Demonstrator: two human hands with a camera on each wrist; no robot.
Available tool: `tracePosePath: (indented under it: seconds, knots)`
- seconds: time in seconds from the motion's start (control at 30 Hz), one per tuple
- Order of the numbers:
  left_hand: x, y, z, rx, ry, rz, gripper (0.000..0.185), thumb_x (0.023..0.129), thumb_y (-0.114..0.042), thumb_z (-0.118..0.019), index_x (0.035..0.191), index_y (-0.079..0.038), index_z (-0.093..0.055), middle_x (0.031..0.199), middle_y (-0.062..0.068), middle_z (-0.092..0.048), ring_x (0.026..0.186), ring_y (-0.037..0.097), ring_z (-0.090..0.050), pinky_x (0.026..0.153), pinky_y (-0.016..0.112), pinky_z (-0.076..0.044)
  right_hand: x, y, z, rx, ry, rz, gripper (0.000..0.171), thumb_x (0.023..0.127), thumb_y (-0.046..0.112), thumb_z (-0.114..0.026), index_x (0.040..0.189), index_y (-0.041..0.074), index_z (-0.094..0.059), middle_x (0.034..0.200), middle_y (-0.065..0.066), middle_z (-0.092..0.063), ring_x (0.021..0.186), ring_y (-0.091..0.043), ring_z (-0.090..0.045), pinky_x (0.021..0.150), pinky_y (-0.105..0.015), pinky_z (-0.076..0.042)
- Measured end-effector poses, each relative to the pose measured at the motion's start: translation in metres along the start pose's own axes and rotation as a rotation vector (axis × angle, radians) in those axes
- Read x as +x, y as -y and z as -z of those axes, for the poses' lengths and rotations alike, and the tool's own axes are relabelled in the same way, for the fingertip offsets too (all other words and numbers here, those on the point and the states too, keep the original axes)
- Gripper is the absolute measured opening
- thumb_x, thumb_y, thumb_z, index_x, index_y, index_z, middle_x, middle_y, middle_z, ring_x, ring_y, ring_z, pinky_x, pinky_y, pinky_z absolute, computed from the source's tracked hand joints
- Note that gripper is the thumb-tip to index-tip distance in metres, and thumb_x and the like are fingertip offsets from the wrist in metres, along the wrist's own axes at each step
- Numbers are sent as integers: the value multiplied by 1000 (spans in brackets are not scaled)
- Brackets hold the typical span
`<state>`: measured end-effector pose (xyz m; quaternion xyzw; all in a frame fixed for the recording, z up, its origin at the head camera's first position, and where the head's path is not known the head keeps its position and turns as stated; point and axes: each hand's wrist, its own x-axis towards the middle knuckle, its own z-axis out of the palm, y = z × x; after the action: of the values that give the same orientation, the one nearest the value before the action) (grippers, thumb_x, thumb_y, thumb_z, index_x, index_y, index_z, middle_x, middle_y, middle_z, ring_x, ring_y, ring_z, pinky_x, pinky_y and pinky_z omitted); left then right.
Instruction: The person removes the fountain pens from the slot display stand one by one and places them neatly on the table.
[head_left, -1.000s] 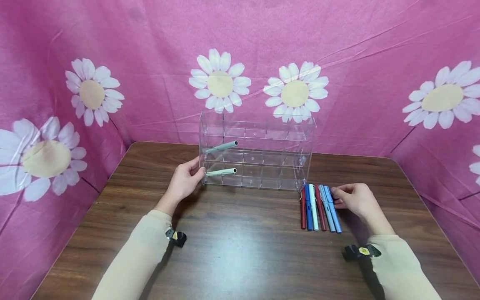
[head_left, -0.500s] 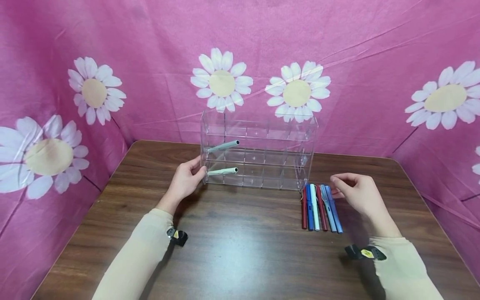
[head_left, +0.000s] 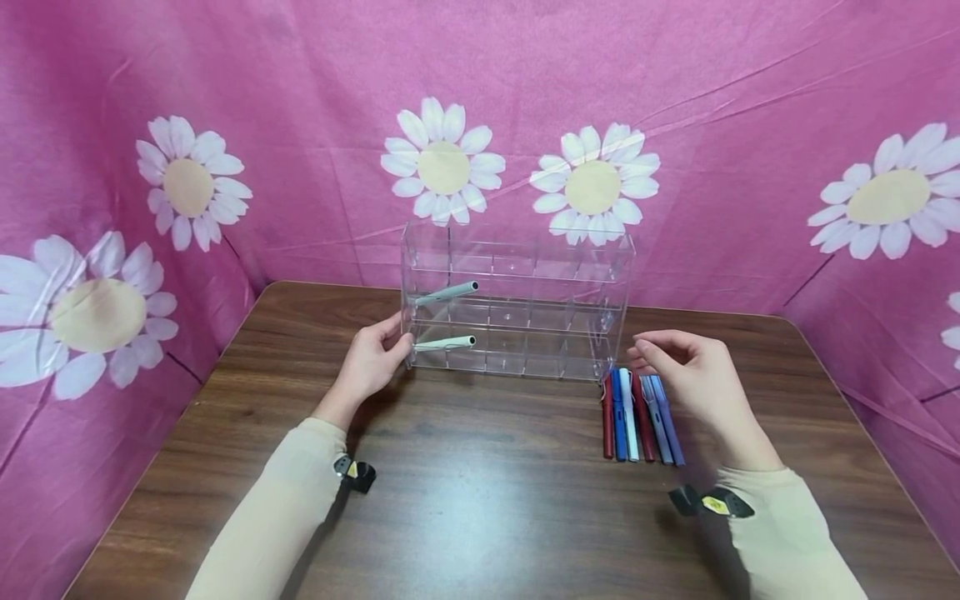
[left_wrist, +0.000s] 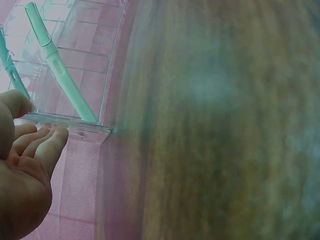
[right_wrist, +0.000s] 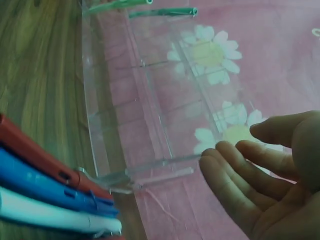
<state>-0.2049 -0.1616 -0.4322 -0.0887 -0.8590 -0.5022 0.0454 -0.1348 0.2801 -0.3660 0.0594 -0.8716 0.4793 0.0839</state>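
A clear plastic rack (head_left: 506,372) with several compartments stands at the back of the table. My left hand (head_left: 369,360) holds its left side wall, thumb at the front and fingers along the wall in the left wrist view. Two pens lean in the left column: a grey-green pen (head_left: 450,292) in the middle tier, a mint pen (left_wrist: 64,75) in the bottom one. My right hand (head_left: 693,375) hovers beyond a row of pens, fingers loosely bent with nothing between them, close to the rack's right side. In the right wrist view its fingertips (right_wrist: 210,152) overlap the rack's corner.
Several pens lie side by side in front of the rack's right corner: a dark red pen (head_left: 607,421), a blue pen (head_left: 619,421), a whitish pen (head_left: 630,421), another dark red, and bluish ones. A pink flowered cloth (head_left: 517,75) hangs behind the wooden table (head_left: 465,517).
My right hand has lifted off the right end of the pen row and moved left and back toward the rack's right side. The left hand keeps its hold on the rack.
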Motion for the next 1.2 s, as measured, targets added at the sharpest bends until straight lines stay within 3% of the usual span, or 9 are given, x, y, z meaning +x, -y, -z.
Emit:
tracePosePath:
  seconds: [0.1,0.3,0.4,0.7,0.87,1.2]
  knots:
    - [0,0,0,3,-4,-1,48,104,-8,-62,152,1,-59,134,22,-73,117,26,-71,100,26,-56,2,3,-7,19,-8,16,28,107,16,-69,124,-5,-75,95,18,-81,82,-2,-79,74,-15,-62]
    - [0,-1,-1,-7,-5,-9,48,104,-7,-62,151,1,-60,133,23,-74,115,26,-72,90,8,-50,6,11,-24,108,8,86,24,106,9,-68,121,-9,-75,100,13,-82,86,-3,-80,78,-20,-65]
    - [-1,-1,0,-2,-8,-3,48,104,-8,-62,151,1,-60,133,22,-74,115,26,-72,89,7,-48,9,14,-32,132,19,106,23,105,7,-68,121,-9,-75,102,5,-84,89,-6,-80,80,-22,-65]
    - [1,-1,-1,20,-3,3,49,104,-8,-62,152,1,-59,133,21,-74,116,25,-72,102,30,-56,17,23,-50,158,24,160,23,105,3,-68,122,-10,-75,111,-28,-80,92,-5,-80,83,-16,-62]
    - [0,-2,-1,24,-2,1,49,104,-8,-62,151,1,-59,133,21,-74,117,26,-71,105,39,-57,21,26,-59,220,38,175,21,103,0,-68,120,-9,-76,112,-31,-78,92,-7,-81,83,-20,-64]
    - [0,-2,0,24,0,2,49,104,-7,-61,152,0,-59,135,21,-73,116,24,-70,106,40,-56,27,29,-78,266,71,178,23,102,-1,-69,122,-11,-74,114,-32,-78,92,-5,-79,82,-18,-63]
